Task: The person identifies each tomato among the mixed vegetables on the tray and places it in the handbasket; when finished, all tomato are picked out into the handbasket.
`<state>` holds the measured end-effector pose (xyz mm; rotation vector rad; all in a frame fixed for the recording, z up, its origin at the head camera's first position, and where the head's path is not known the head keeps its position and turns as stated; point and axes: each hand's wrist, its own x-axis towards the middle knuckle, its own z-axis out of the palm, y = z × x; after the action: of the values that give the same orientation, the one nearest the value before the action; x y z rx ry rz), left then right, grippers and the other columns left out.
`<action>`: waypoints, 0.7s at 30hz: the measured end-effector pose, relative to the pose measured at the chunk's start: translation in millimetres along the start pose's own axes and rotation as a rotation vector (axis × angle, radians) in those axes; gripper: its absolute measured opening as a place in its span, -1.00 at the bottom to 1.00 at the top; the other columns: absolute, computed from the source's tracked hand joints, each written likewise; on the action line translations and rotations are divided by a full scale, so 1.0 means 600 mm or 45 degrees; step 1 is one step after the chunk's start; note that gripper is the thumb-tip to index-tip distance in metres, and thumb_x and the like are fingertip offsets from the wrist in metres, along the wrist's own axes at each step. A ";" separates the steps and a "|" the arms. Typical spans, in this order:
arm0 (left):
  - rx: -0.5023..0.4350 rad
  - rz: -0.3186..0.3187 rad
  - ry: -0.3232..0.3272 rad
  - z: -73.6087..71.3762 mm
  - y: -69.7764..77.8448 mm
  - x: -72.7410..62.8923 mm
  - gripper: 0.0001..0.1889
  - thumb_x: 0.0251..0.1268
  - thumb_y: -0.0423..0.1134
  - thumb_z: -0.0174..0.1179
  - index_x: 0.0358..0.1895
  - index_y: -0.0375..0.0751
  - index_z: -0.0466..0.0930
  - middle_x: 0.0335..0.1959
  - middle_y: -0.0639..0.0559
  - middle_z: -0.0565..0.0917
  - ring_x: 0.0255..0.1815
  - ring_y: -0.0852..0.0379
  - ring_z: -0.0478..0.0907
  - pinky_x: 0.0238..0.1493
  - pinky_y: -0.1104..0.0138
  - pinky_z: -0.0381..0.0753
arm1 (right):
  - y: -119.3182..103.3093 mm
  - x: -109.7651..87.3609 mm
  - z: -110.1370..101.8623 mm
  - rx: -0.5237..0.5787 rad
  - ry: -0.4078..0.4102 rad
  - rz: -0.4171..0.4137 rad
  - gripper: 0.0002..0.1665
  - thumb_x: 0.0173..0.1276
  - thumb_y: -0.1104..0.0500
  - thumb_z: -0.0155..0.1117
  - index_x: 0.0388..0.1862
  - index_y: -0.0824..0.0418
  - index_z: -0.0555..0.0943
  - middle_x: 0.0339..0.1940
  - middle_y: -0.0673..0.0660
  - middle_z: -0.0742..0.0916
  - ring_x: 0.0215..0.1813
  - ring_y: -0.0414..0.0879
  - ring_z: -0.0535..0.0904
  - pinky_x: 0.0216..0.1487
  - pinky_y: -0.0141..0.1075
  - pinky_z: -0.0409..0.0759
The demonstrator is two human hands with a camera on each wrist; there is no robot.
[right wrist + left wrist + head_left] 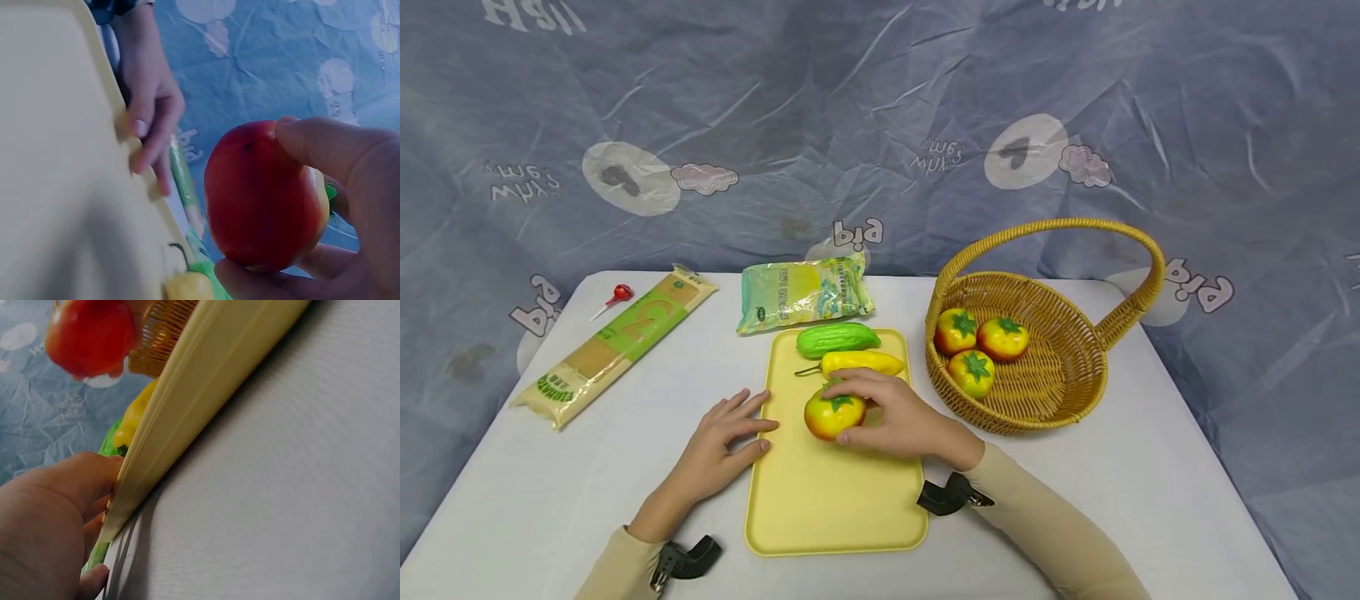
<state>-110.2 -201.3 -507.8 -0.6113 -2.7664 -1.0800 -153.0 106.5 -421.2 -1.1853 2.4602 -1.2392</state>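
Observation:
My right hand [904,418] grips a tomato [829,419], yellow on top with a green leafy crown. Its red underside, raised above the yellow tray [835,517], faces the right wrist view, where the thumb and fingers hold it on opposite sides. On the tray's left edge rests my left hand [715,450], its fingers fairly straight and its fingertips at the rim. A yellow pepper [868,363] with a thin stem lies just beyond the held tomato. Behind that, at the tray's far end, is a bumpy green bitter melon [835,339].
A wicker basket [1090,392] with a tall handle stands right of the tray, holding three more tomatoes [1003,337]. Behind the tray lies a green-yellow packet [801,292]. To the left are a long noodle packet [621,346] and a small red-handled pointed tool [622,292].

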 end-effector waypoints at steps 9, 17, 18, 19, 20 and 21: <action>0.004 0.015 0.021 0.000 -0.004 -0.002 -0.74 0.25 -0.23 0.40 0.01 -0.01 0.79 0.43 -0.16 0.54 0.50 -0.43 0.31 0.40 -0.44 0.15 | 0.003 -0.048 -0.068 -0.074 0.136 0.053 -0.43 0.19 0.13 0.56 0.22 0.10 0.66 0.38 0.23 0.62 0.45 0.12 0.51 0.30 -0.10 0.61; -0.008 0.024 0.027 0.001 -0.002 -0.002 -0.74 0.23 -0.24 0.41 0.00 -0.01 0.80 0.42 -0.17 0.55 0.49 -0.45 0.31 0.38 -0.45 0.16 | 0.008 -0.087 -0.113 -0.121 0.241 0.081 -0.43 0.16 0.18 0.60 0.18 0.12 0.67 0.37 0.22 0.63 0.47 0.17 0.48 0.36 -0.03 0.58; -0.008 0.024 0.027 0.001 -0.002 -0.002 -0.74 0.23 -0.24 0.41 0.00 -0.01 0.80 0.42 -0.17 0.55 0.49 -0.45 0.31 0.38 -0.45 0.16 | 0.008 -0.093 -0.118 -0.123 0.253 0.094 -0.42 0.16 0.19 0.60 0.18 0.12 0.67 0.38 0.22 0.62 0.47 0.17 0.48 0.35 -0.04 0.59; -0.008 0.023 0.026 0.001 -0.001 -0.001 -0.73 0.23 -0.24 0.41 0.00 -0.02 0.80 0.42 -0.17 0.55 0.49 -0.45 0.31 0.38 -0.45 0.16 | 0.008 -0.098 -0.123 -0.117 0.265 0.099 -0.42 0.15 0.21 0.60 0.19 0.13 0.66 0.39 0.24 0.62 0.48 0.18 0.47 0.32 -0.09 0.63; -0.007 0.023 0.025 0.001 -0.001 -0.001 -0.73 0.23 -0.24 0.41 0.00 -0.02 0.79 0.42 -0.17 0.55 0.49 -0.45 0.31 0.38 -0.45 0.16 | 0.008 -0.103 -0.127 -0.114 0.278 0.103 -0.42 0.16 0.23 0.60 0.19 0.14 0.66 0.39 0.25 0.61 0.48 0.20 0.47 0.28 -0.14 0.66; -0.007 0.022 0.023 0.001 -0.001 -0.001 -0.73 0.23 -0.24 0.41 0.00 -0.02 0.79 0.42 -0.17 0.54 0.49 -0.45 0.31 0.38 -0.45 0.15 | 0.008 -0.107 -0.132 -0.118 0.292 0.106 -0.41 0.15 0.24 0.59 0.19 0.15 0.66 0.39 0.26 0.61 0.47 0.21 0.47 0.23 -0.20 0.68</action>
<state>-110.0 -201.1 -508.7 -0.6216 -2.7386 -1.0844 -147.1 202.4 -387.0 -0.9987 2.7276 -1.3180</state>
